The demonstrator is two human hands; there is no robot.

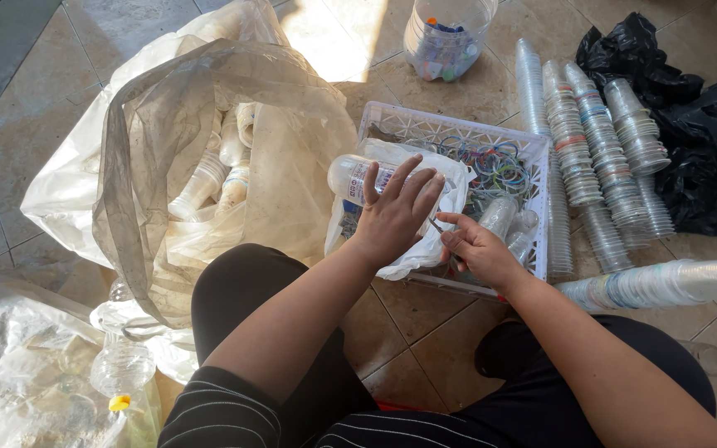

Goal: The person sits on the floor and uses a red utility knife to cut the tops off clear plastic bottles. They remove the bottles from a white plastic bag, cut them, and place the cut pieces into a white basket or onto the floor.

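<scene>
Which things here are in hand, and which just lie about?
In hand: left hand on a small plastic bottle; right hand pinching a thin tool; white crate beneath.

Lying about: stacked clear cups, big bag of bottles, black bags, jar of caps.

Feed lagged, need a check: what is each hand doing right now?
Left hand: open, fingers spread flat on a clear plastic bottle.
Right hand: pinched shut on a thin blade.
</scene>
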